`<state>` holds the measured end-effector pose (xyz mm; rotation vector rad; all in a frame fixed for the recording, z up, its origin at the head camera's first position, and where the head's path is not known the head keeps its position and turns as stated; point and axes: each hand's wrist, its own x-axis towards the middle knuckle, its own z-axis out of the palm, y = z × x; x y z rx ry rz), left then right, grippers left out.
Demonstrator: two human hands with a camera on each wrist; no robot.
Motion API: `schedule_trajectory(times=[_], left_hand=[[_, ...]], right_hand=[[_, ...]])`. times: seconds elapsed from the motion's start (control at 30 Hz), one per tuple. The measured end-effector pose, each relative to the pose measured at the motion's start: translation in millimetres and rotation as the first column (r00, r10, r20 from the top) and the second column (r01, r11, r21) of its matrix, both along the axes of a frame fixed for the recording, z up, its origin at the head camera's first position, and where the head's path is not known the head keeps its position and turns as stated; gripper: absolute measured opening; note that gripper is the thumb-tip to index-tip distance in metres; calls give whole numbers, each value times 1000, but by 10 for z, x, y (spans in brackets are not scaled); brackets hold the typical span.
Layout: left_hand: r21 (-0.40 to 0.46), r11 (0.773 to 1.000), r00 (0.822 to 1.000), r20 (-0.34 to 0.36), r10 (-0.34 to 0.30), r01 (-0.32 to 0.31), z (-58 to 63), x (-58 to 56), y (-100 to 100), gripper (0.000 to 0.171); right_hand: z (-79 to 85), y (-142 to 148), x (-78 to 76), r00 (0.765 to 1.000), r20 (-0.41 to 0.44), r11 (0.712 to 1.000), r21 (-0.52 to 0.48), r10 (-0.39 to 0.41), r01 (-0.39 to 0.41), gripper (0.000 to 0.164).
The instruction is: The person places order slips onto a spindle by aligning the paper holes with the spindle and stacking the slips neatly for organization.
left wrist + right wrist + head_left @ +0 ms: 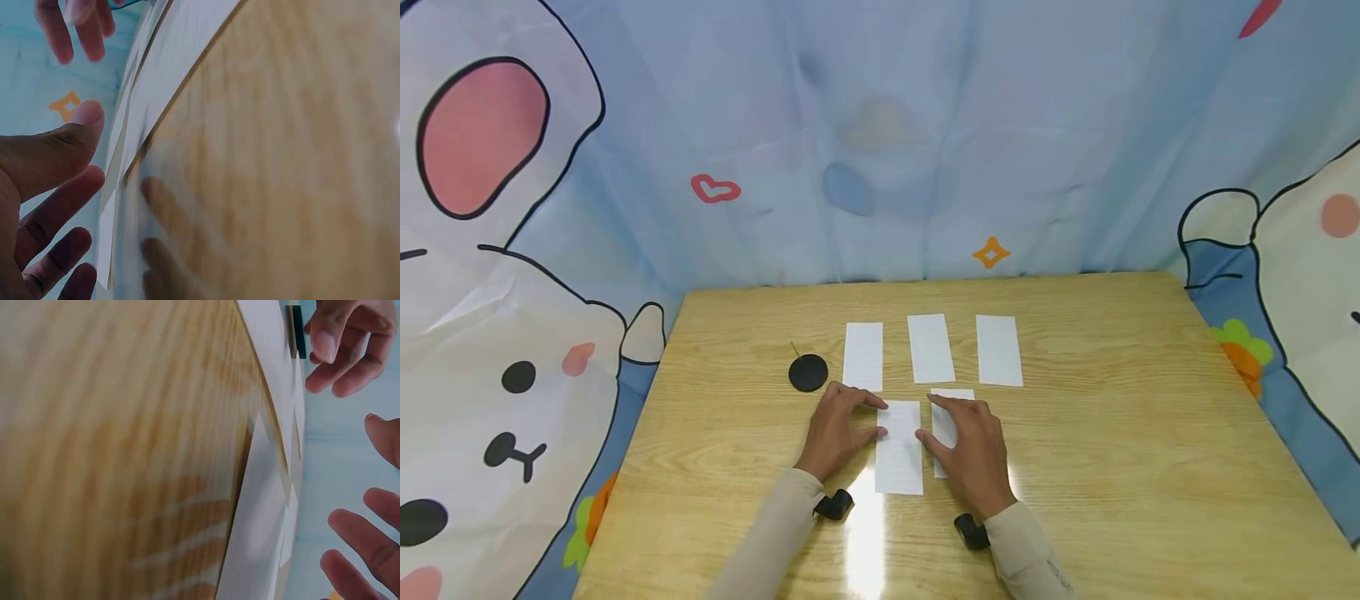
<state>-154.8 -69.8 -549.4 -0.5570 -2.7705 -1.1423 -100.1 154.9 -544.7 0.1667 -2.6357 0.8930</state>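
A white lined card (898, 458) lies on the wooden table between the two hands. My left hand (841, 425) is at its left edge, thumb and fingers spread apart. On the card's right side my right hand (972, 442) stands likewise spread, partly covering a second white card (945, 425). Both wrist views show relaxed fingers with nothing pinched: the left thumb (84, 122) and the right fingers (359, 540) appear raised over the cards. Whether any fingertip touches the middle card cannot be told.
Behind the hands lie three more white cards, the left one (863, 357), the centre one (931, 348) and the right one (999, 350). A black round disc (808, 372) with a thin stick beside it sits to the left. A printed blue curtain (895, 233) hangs behind the table (1120, 450).
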Motion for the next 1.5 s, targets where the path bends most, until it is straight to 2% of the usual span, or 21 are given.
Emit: schedule_trajectory(times=[0.23, 0.6, 0.83, 1.03, 1.2, 1.5], left_hand=[[15, 1000, 999, -40, 12, -11, -7, 158, -24, 36], [29, 999, 1000, -11, 24, -23, -66, 407, -86, 37], [35, 999, 999, 30, 27, -28, -123, 543, -88, 36], [38, 999, 999, 36, 21, -23, -151, 563, -77, 37], [37, 999, 1000, 12, 12, -13, -170, 553, -65, 37], [25, 1000, 1000, 3, -2, 1, -183, 527, -57, 36]], right_hand=[[-15, -13, -141, 999, 25, 999, 18, 27, -27, 53], [-1, -63, -350, 994, 60, 994, 56, 93, -96, 44], [8, -118, -485, 988, 90, 982, 127, 126, -137, 37], [4, -167, -566, 982, 141, 972, 182, 125, -150, 36], [-1, -179, -611, 974, 189, 964, 212, 123, -163, 39], [79, -159, -715, 933, 324, 959, 174, 159, -224, 31]])
